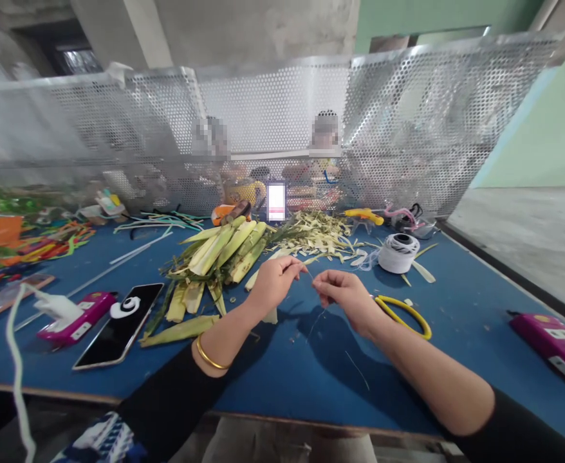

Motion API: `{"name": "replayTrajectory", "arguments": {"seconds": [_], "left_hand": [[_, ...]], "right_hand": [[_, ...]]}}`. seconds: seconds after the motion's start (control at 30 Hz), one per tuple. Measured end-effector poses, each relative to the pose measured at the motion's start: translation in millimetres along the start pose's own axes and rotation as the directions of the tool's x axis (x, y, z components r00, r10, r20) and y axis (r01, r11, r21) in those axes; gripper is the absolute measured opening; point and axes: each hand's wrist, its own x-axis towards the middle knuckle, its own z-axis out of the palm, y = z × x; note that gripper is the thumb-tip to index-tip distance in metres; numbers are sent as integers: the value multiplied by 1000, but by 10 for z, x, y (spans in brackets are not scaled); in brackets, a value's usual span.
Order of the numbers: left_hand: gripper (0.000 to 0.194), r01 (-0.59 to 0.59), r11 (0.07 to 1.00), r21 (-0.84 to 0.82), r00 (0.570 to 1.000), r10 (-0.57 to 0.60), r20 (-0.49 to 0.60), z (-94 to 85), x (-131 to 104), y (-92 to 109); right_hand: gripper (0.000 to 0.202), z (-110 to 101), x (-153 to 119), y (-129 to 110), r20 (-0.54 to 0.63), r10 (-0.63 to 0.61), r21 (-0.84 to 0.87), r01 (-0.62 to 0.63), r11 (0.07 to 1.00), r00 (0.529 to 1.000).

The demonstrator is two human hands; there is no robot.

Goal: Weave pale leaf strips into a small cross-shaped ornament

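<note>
- Pinched by left hand (pixel 273 281) and right hand (pixel 346 296), one thin thread (pixel 310 274) is just right of the leaf pile (pixel 224 251).
- Blue table (pixel 470 289) goes under the leaf pile.
- Black phone (pixel 116 335) lies left of the leaf pile.
- White string ball (pixel 397 256) sits right of it.

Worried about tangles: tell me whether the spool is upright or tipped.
Upright: the spool stands on the table, its dark core facing up.

blk L sleeve (pixel 166 395), abt mid-forearm length; blk R sleeve (pixel 509 424) shorter, more elbow-length; plus 1 slim gold bangle (pixel 208 359) on the L side, shiny tbh
</note>
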Motion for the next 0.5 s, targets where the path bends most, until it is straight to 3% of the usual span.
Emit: {"name": "replayTrajectory", "arguments": {"seconds": [0.1,0.2,0.23,0.3,0.37,0.43,0.5], "left_hand": [[19,-16,996,92,999,19,-31,20,-6,-19],[14,-23,986,165,1000,23,2,48,-32,-23],[14,-38,981,190,999,32,35,55,-42,-22],[14,-69,975,211,988,37,148,60,-57,-15],[13,-65,988,143,951,18,308,54,-67,3],[12,-1,1000,10,904,-3,428,42,-75,32],[16,94,989,-111,885,-32,464,29,-82,66]], "right_hand": [[13,72,-96,-7,-13,-237,-331,220,918,971],[19,35,-158,-76,101,-494,-632,439,638,864],[22,1,-162,-107,142,-528,-680,470,563,837],[25,-92,-135,-168,187,-538,-711,491,503,822],[22,-198,-71,-214,193,-514,-674,494,549,836],[16,-292,11,-229,184,-430,-579,451,680,884],[15,-347,83,-211,174,-274,-433,323,841,946]]}}
